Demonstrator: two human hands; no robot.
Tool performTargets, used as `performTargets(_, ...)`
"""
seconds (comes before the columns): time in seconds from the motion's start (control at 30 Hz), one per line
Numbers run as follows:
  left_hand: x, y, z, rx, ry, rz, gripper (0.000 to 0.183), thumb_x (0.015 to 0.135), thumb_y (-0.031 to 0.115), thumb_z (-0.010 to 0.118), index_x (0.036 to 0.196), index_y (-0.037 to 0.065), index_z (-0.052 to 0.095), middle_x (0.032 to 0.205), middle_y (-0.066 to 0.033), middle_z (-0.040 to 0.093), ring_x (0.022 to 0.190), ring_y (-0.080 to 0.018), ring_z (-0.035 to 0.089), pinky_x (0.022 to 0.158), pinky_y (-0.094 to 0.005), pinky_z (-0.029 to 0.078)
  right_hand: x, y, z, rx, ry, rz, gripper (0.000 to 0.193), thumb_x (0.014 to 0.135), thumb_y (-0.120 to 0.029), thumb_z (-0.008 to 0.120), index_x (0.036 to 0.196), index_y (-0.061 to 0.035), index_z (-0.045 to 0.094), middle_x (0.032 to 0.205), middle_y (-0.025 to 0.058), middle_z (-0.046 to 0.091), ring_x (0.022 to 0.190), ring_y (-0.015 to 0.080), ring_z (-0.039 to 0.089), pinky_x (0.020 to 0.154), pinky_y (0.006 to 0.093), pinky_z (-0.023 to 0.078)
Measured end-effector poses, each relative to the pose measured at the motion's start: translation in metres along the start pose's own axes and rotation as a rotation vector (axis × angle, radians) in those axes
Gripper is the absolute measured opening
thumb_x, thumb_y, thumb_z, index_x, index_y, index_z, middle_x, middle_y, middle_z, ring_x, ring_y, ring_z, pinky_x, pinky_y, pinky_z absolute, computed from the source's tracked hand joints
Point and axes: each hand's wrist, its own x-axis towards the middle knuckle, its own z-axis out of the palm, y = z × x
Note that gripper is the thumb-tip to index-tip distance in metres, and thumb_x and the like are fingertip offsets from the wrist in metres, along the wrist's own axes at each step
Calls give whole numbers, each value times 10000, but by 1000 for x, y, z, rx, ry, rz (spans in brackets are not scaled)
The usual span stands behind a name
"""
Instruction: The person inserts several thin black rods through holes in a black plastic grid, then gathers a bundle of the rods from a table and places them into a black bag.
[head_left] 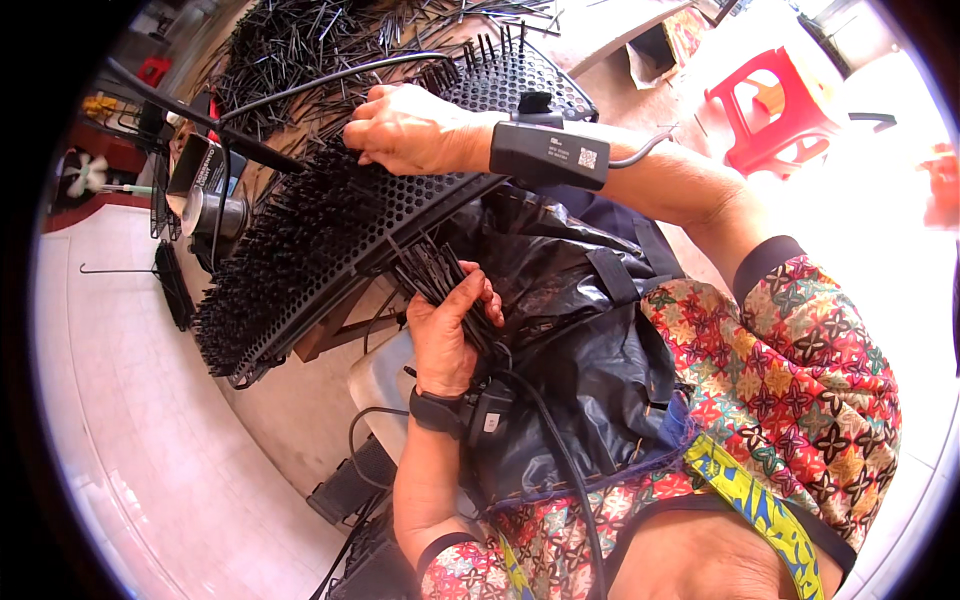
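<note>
Left hand: the left hand (445, 335) is clamped around a bundle of thin black strips (428, 268), thumb laid across it, just below the board's near edge.
Right hand: the right hand (415, 130) is over the board, back uppermost, fingers curled together among the pegs; whether they pinch 1 of them, I cannot tell.
Hands: the 2 are well apart, the right farther from the body.
Board: a long black perforated board (440, 195) lies slantwise in front of the person, above the lap.
Pegs: black pegs (290, 240) stand densely across its left part; toward its far right end many holes are bare, with a short row of upright pegs near the back edge.
Loose pile: black sticks (300, 60) lie heaped in all directions beyond the board.
Wrists: a black band (437, 412) on the left, a black box (550, 155) with a cable on the right.
Lap: glossy black cloth (570, 310).
Left side: a metal can (212, 214) near the board.
Floor, right: a red stool (770, 110).
</note>
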Motion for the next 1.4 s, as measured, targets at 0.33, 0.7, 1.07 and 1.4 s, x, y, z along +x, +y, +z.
performTargets(0.33, 0, 1, 1, -57, -54, -7, 193, 784, 95, 558, 954, 21, 502, 686, -60, 496, 561, -151, 480, 492, -269, 405, 4, -6, -7, -102, -83, -39, 99, 662, -119, 567, 707, -38, 532, 670, 82, 512, 686, 270, 509, 588, 366, 437)
performTargets(0.7, -3, 1, 1, -3, -54, 64, 227, 753, 90, 544, 953, 3, 479, 686, -78, 496, 566, -174, 498, 481, -278, 416, -72, -70, -22, 887, -392, 662, 274, 747, -212, 617, 758, 59, 576, 649, 74, 598, 539, 125, 546, 494, 279, 431)
performTargets(1.07, 0, -1, 7, 39, 34, 93, 183, 757, 20, 523, 933, -26, 501, 799, -138, 574, 696, -227, 583, 572, -317, 493, -80, -91, -42, 1356, -170, 1062, 134, 817, -54, 487, 836, 75, 514, 675, 93, 568, 481, 147, 554, 463, 251, 459)
performTargets(1.4, -1, -5, 6, 135, 198, 243, 98, 742, -22, 576, 835, -10, 546, 727, -86, 586, 585, -166, 571, 534, -263, 475, -87, -87, -32, 1119, -183, 1035, 122, 767, -49, 556, 849, 37, 533, 699, 43, 575, 548, 70, 510, 503, 204, 427)
